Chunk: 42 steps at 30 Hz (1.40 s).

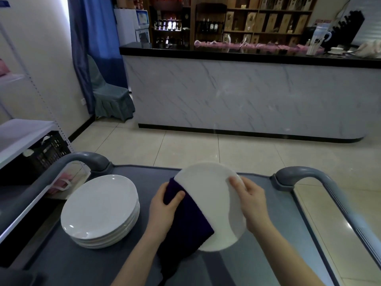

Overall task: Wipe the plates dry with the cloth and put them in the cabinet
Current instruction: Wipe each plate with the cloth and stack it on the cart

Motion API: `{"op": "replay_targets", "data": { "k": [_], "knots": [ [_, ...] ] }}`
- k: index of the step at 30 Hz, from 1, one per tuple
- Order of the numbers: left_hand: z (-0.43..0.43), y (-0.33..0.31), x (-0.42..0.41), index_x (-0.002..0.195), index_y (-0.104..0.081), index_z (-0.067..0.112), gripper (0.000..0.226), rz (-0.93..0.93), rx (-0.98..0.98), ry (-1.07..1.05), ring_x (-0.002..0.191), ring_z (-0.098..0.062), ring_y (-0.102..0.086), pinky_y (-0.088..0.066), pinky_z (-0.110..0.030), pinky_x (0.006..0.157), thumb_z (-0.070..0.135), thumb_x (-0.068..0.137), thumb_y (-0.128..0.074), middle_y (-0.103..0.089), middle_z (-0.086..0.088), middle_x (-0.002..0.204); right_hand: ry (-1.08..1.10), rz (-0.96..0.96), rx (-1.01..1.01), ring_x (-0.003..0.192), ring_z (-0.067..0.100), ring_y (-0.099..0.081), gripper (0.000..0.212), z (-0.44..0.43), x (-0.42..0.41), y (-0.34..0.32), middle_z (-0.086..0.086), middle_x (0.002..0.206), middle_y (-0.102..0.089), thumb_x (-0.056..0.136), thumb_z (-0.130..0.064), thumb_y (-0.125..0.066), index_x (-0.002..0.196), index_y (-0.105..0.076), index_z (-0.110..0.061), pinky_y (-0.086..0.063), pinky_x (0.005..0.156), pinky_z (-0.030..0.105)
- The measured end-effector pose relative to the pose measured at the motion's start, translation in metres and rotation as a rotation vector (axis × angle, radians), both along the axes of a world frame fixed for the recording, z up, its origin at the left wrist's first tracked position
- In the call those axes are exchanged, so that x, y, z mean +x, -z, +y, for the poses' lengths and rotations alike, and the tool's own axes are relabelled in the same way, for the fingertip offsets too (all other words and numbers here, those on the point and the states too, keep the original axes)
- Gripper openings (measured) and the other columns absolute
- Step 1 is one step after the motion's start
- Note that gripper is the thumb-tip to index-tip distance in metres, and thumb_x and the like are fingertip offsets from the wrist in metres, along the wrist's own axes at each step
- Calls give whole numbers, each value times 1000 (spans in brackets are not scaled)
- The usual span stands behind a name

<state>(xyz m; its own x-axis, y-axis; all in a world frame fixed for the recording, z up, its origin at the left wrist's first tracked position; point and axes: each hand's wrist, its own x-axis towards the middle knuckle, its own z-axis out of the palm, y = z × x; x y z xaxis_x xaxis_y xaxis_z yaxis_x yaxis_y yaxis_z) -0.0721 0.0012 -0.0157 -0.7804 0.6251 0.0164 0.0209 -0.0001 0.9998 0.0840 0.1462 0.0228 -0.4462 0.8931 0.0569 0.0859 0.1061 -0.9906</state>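
Holding hand, right: the right hand (252, 199) grips the held plate (214, 195) at its right rim, centre-right in the lower frame. The thumb lies on the near face and the fingers curl behind the edge.
Hand, left: the left hand (165, 205), just left of centre, grips the dark purple cloth (185, 221) with the thumb pressed on the fold. Its fingers are hidden behind the cloth.
Cloth: wrapped over the left and lower-left part of the held plate, touching it. Its tail hangs toward the bottom edge of the frame between the forearms.
Held plate: white, round and tilted toward the camera, over the cart top (268, 254) and between the two hands. The uncovered face runs from top to lower right.
Plate stack: the stack of white plates (99, 207) rests on the cart top at lower left, near the left hand but not touching it. The count cannot be told.
Cart: grey, with a left handle (88, 159) and a right handle (305, 174), both curved.
Surroundings: a marble-pattern counter (247, 96) with a black top spans the upper half. A blue curtain (92, 38) and a covered chair (109, 93) are at upper left, and a black crate (47, 151) sits at the left edge.
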Motion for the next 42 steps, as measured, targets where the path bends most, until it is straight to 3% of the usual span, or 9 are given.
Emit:
{"op": "replay_targets", "data": {
  "k": [6, 15, 20, 24, 27, 31, 35, 38, 42],
  "knots": [
    [10, -6, 7, 104, -61, 38, 21, -144, 52, -214, 96, -7, -65, -53, -29, 82, 28, 89, -70, -70, 14, 101, 280, 150, -205, 60, 0, -59, 27, -34, -15, 14, -12, 68, -67, 99, -33, -57, 76, -70, -26, -49, 57, 21],
    [14, -40, -37, 95, -67, 43, 21, 318, -130, 324, 85, -1, -66, -46, -9, 69, 26, 85, -75, -72, 16, 94, -323, -325, 278, 61, -1, -53, 23, 11, -5, -27, -10, 69, -64, 97, -34, -61, 75, -66, -28, -37, 56, 14],
    [13, -25, -25, 93, -69, 42, 16, 46, 16, 76, 82, -4, -69, -51, -14, 66, 26, 88, -71, -74, 14, 91, -118, -165, 203, 55, 7, -42, 40, 6, -9, -23, -2, 62, -50, 96, -35, -61, 72, -58, -3, -32, 55, 25],
    [18, -4, 5, 95, -66, 31, 5, -243, 106, -267, 89, -13, -68, -54, -30, 76, 31, 91, -68, -73, 6, 95, 257, 109, -63, 62, 11, -50, 34, -24, -26, -6, -2, 65, -57, 98, -37, -57, 74, -63, -13, -43, 61, 32],
    [15, -1, 9, 99, -64, 30, 8, -311, 110, -282, 94, -16, -67, -54, -32, 77, 31, 92, -68, -71, 4, 99, 227, 69, -69, 71, 14, -58, 29, -29, -23, 3, 0, 74, -64, 100, -38, -52, 79, -63, -21, -48, 66, 35],
    [3, -14, -16, 97, -66, 38, 16, -101, 58, -133, 89, -7, -69, -54, -26, 76, 24, 90, -69, -73, 12, 95, -219, -108, 97, 87, 8, -67, 10, 3, 0, -7, -16, 96, -70, 96, -42, -61, 103, -65, -36, -54, 72, 24],
    [4, -36, -30, 88, -69, 46, 28, 240, -70, 254, 79, 3, -67, -46, -8, 66, 19, 85, -75, -73, 17, 89, -478, -303, 233, 73, -1, -64, 3, 21, -2, -23, -21, 87, -70, 94, -42, -65, 96, -67, -41, -48, 62, 13],
    [13, -36, -29, 88, -69, 44, 24, 321, -165, 372, 78, 3, -65, -45, -8, 67, 21, 84, -76, -72, 16, 87, -510, -367, 289, 72, -6, -61, 14, 16, -8, -17, -20, 81, -69, 97, -36, -61, 86, -69, -36, -43, 62, 10],
    [12, -22, -22, 85, -69, 40, 17, 176, -103, 198, 75, -2, -67, -48, -12, 64, 24, 87, -73, -73, 12, 83, -321, -243, 255, 64, -1, -57, 21, 13, -4, -9, -11, 72, -68, 97, -34, -62, 79, -71, -29, -41, 59, 16]
  ]
}}
